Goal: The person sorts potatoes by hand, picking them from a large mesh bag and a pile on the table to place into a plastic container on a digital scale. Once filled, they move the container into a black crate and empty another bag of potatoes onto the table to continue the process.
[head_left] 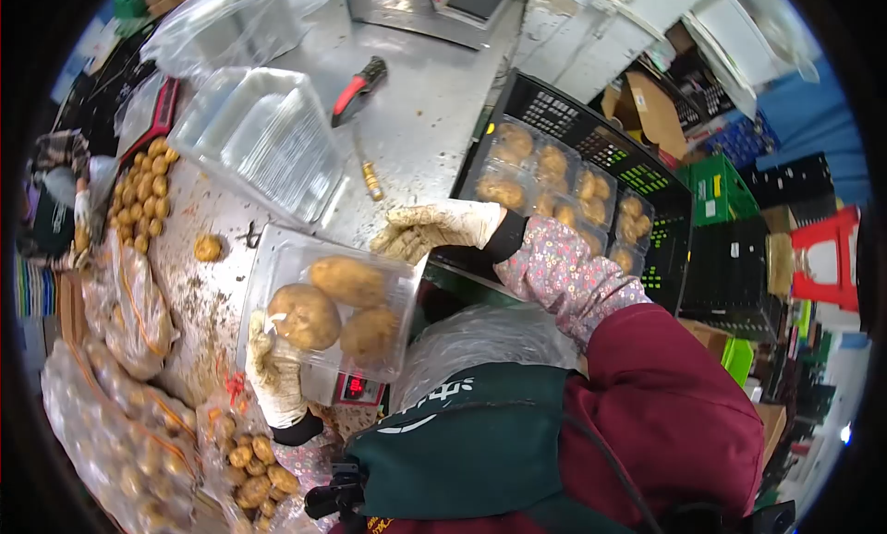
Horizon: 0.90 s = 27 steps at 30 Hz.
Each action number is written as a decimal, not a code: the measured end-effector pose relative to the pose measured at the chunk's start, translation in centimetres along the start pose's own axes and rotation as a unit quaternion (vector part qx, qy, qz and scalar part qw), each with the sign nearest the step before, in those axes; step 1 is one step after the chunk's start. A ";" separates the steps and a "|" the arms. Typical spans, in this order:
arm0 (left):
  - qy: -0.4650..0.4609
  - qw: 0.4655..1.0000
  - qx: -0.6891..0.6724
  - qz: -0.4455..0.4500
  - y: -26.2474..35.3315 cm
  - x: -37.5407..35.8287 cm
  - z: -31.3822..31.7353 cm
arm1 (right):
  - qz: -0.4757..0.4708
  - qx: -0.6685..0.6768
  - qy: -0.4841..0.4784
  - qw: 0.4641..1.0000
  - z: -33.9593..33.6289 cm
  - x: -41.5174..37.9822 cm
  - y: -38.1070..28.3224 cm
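Note:
A clear plastic box (395, 342) with three large potatoes (303, 316) in it is in front of me, over a scale (361, 388) with a lit red display. My left hand (273, 368), in a stained white glove, grips the box's left edge, thumb on the near side. My right hand (442, 227), gloved the same way, is beside the box's far right corner, fingers stretched out and nothing between them. Beyond the box stands a stack of empty clear boxes (268, 146).
At right, a black crate (673, 224) holds several packed potato boxes (554, 164). A red-handled tool (358, 91) and a thin tool with a yellowish handle (371, 180) lie on the metal table (420, 118). Bagged potatoes (129, 442) crowd the left; another person (65, 197) stands far left.

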State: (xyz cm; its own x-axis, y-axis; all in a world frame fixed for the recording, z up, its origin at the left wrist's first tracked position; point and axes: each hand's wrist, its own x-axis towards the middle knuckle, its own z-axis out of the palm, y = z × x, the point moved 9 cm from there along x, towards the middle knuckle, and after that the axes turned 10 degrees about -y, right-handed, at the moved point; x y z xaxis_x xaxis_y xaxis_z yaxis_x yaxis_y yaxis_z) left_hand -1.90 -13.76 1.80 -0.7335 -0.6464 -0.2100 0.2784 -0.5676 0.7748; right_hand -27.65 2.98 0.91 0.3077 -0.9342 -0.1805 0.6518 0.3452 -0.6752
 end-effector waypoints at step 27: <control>-0.106 0.799 0.570 0.161 8.5 26.3 12.3 | -0.155 0.209 0.544 0.798 -11.4 -44.1 18.2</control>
State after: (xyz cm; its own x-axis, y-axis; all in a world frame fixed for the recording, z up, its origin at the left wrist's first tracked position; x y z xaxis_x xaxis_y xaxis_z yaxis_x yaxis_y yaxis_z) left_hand -26.48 -29.33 10.21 -0.8602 -0.4953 0.1215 -0.1829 0.5221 0.8331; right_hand -37.25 49.47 -11.52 -0.5485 -0.4271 -0.7189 0.8241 -0.1302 -0.5513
